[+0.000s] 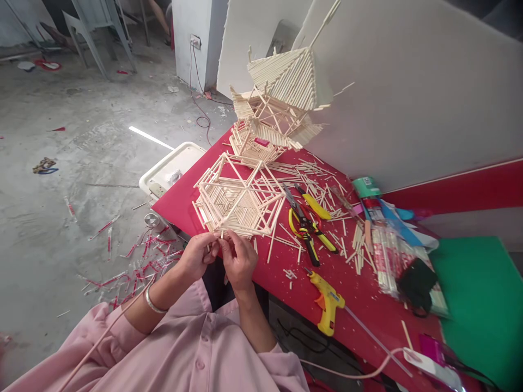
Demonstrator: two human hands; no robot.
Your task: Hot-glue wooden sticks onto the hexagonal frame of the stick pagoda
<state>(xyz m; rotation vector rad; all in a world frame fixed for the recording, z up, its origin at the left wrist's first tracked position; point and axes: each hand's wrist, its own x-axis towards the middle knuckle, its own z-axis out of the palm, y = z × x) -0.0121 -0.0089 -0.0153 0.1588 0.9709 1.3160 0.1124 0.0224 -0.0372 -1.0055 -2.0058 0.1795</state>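
Observation:
A hexagonal frame of thin wooden sticks (261, 191), with a spiral-patterned stick floor inside, rests at the near left edge of the red tabletop (180, 201). My left hand (200, 255) and my right hand (240, 258) meet at its nearest edge, fingers pinched. A short pale stick (222, 235) shows between my right thumb and fingers. My left fingertips close on something at the same spot, but what they grip is hidden. Behind the frame stands a taller tiered stick model (286, 81) with slatted roofs.
Pliers (304, 226) with yellow-black handles lie right of the frame, among scattered sticks (322, 182). A yellow glue gun (327, 302) lies nearer me, its cord trailing. Packed sticks (386, 256) and a black cloth (417, 283) are at right. Torn wrappers (143, 261) litter the floor.

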